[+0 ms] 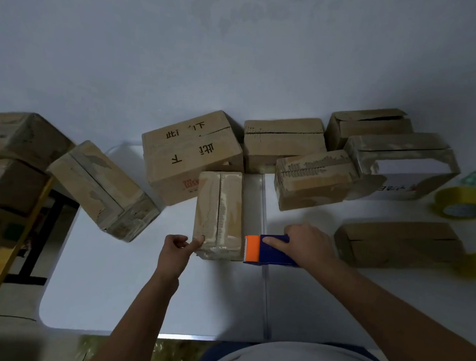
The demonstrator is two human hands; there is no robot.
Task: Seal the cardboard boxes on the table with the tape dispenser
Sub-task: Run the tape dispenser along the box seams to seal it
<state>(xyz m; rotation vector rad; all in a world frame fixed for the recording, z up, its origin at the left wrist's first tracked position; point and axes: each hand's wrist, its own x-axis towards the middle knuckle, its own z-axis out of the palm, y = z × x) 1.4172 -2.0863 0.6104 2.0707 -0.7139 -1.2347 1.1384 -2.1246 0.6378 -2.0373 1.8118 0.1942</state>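
A narrow cardboard box [219, 212] lies lengthwise in the middle of the white table [132, 279], its closed flaps meeting in a centre seam. My left hand [176, 250] pinches the box's near left corner between thumb and forefinger. My right hand [308, 244] grips a blue tape dispenser [271, 251] with an orange cutter head [252, 248]. The cutter sits against the box's near right corner.
Several more cardboard boxes line the back of the table, among them a large printed one [188, 155] and a torn one [314, 178]. Another box [399, 244] lies at the right, near yellow tape rolls [461, 204]. A tilted box [104, 190] and stacked boxes [15, 155] stand left.
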